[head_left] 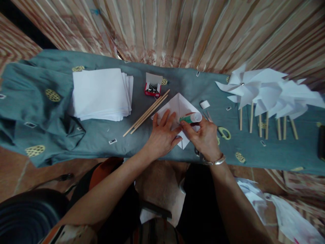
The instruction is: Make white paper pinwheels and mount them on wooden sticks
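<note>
A white square of folded paper (179,103) lies cornerwise on the cloth, creased down the middle. My left hand (164,137) rests on its left part with the fingers spread flat. In my right hand (205,137) is a green and white glue stick (190,118), held tilted over the paper's middle; whether its tip touches the paper is hidden by the fingers. Just beyond that hand stands a small white cap (204,104). Scissors with light green handles (224,133) lie partly under my right hand.
Left of the paper are wooden sticks (147,113), an open red box of metal pins (153,88) and a stack of white sheets (101,93). Several paper pinwheels (266,91) on sticks lie at the right. A curtain (162,34) hangs behind the cloth-covered table (177,79).
</note>
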A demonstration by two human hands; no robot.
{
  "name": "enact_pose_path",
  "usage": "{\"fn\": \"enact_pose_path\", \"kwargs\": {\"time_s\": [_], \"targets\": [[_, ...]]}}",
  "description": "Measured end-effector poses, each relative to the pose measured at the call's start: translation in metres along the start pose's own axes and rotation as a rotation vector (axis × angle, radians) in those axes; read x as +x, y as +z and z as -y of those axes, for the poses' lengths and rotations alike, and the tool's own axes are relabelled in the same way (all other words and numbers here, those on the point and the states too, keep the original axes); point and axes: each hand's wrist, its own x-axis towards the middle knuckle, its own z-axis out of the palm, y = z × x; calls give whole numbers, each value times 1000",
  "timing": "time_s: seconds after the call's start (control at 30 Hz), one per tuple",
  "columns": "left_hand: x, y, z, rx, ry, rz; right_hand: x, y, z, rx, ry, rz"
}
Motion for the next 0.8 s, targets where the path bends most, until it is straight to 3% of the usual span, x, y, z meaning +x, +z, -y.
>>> {"fn": "enact_pose_path", "kwargs": {"time_s": [0.8], "targets": [[1,-1,-1,-12,-10,12,1,-4,-4,10,26,-15]]}}
